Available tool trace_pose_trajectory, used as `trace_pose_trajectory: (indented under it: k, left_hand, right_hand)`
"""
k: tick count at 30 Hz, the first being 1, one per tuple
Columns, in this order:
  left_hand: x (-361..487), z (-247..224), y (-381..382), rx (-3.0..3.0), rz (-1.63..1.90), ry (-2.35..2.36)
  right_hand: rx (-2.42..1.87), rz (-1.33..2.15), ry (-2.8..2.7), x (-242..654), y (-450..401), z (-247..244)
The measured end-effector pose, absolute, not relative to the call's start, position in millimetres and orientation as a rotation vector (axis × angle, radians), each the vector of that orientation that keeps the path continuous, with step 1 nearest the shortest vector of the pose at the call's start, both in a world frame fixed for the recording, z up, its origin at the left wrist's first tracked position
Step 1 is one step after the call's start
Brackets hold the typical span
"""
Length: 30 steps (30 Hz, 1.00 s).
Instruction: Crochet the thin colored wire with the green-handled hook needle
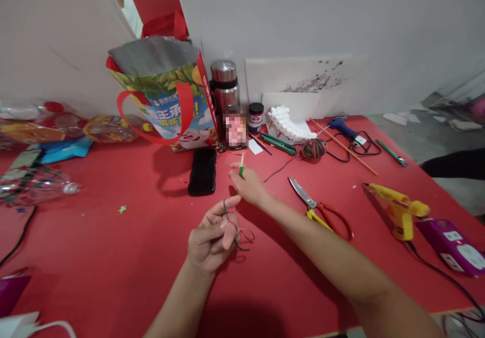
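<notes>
Dark and reddish yarn [232, 222] is looped around the fingers of my left hand [212, 234], its loose ends hanging at the right side. The fingers are bent around the yarn, low over the red table. Farther forward and to the right, my right hand [248, 184] pinches a thin stick [241, 167], pale at the top and green lower down. A multicoloured yarn ball [313, 148] lies right of that hand, with a dark strand trailing from it. Left of my right hand is a black phone [202, 172].
Scissors [311, 205] lie open right of my right forearm, with a yellow glue gun [399, 209] beyond. At the back stand a colourful bag [166, 95], a steel flask [224, 83] and a dark-lidded jar [256, 117]. A green cutter [278, 144] lies near the jar.
</notes>
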<state>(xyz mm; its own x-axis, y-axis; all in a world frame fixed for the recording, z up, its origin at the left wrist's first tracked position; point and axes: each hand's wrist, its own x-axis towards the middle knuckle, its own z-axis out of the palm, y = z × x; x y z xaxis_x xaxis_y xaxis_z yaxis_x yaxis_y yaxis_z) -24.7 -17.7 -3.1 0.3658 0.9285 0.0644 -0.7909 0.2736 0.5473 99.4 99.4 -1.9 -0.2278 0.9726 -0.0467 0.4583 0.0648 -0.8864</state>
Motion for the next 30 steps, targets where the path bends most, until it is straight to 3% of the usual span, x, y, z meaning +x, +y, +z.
trace_pose_trajectory:
  k: [7,16,30]
  left_hand:
    - [-17,13,-12,0.548,1.096,0.283]
    - [-3,-5,4,0.489,1.015,0.359]
    - [-1,-9,-4,0.572,1.064,0.529]
  right_hand:
    - [-1.307,1.449,-1.395,187,30,30]
    - [-1.194,1.454,-1.077,201,22,16]
    - [-1.125,1.405,-1.161,201,9,4]
